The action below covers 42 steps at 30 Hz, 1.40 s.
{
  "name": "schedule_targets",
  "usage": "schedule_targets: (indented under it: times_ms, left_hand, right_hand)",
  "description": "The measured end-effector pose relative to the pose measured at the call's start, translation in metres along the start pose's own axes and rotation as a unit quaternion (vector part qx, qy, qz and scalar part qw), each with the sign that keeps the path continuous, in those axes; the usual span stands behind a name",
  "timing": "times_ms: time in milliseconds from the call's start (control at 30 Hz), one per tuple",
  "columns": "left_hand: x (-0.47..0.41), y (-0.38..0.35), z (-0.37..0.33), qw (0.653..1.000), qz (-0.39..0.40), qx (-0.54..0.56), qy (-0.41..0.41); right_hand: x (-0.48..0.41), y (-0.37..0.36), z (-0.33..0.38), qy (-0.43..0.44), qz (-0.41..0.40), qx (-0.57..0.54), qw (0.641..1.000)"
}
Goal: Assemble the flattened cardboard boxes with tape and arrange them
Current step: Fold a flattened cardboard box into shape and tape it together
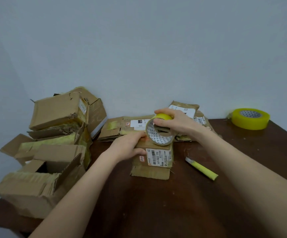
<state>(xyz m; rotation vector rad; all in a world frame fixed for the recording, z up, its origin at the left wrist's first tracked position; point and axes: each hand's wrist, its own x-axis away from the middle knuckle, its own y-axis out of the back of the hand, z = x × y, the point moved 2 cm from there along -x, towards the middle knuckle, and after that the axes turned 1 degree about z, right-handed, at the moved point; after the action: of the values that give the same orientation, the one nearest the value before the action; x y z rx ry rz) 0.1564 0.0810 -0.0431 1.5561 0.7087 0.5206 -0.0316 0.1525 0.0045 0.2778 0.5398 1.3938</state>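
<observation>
Tape roll (162,141) stood on edge at the far end of the small box (158,158), mid-table (173,203).

The box's long axis ran away from the person, and the roll touched its top just right of the left hand (130,145), which gripped the box's left edge with curled fingers. The right hand (175,122) reached in from above, thumb over the roll and fingers hooked through its core (whether a tape end was free, I couldn't tell).

Bare left forearm (80,182), bare right forearm (233,157)
</observation>
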Motion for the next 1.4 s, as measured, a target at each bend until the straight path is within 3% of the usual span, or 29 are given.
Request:
schedule_targets:
  times_ms: [133, 300, 500, 767, 900, 1167, 1300, 1400]
  left_hand:
    - [0.010, -0.003, -0.016, 0.995, -0.024, -0.090, -0.028]
    - [0.013, -0.019, -0.035, 0.994, -0.103, -0.010, -0.037]
    - [0.014, -0.026, -0.038, 0.988, -0.146, -0.034, -0.021]
    - [0.016, -0.029, -0.026, 0.993, -0.110, -0.033, 0.015]
    - [0.014, -0.032, -0.037, 0.991, -0.110, -0.070, 0.017]
    - [0.005, -0.032, -0.053, 0.989, -0.091, -0.103, 0.057]
    - [-0.006, -0.028, -0.070, 0.993, -0.040, -0.098, 0.041]
    - [-0.003, -0.032, -0.076, 0.994, -0.056, -0.092, 0.012]
  right_hand:
    - [0.006, -0.003, 0.003, 0.015, -0.067, 0.037, 0.997]
    - [0.015, 0.001, -0.016, -0.016, -0.089, -0.112, 0.990]
    - [0.011, 0.000, -0.021, 0.024, -0.068, -0.106, 0.992]
    - [0.006, 0.040, -0.026, 0.048, -0.056, 0.000, 0.997]
    - [0.012, 0.046, -0.040, 0.047, -0.047, -0.008, 0.998]
    - [0.030, 0.043, -0.088, -0.004, -0.020, 0.066, 0.998]
    - [0.020, 0.022, -0.084, 0.011, 0.008, 0.110, 0.994]
    - [0.013, 0.020, -0.079, 0.018, 0.023, 0.138, 0.990]
